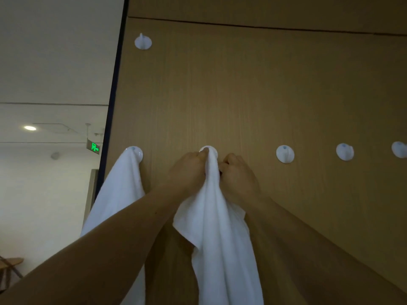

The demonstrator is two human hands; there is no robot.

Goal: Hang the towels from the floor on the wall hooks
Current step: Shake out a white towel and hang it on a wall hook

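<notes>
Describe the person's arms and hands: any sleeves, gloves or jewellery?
Both forearms are bare to the frame's edge; no sleeves show. The left hand and right hand wear no gloves. No watch, bracelet or ring is visible, though the hands are partly hidden.

Second hook (214, 151) mostly under towel (220, 216); rightmost hook (399, 155) cropped (right edge)
</notes>
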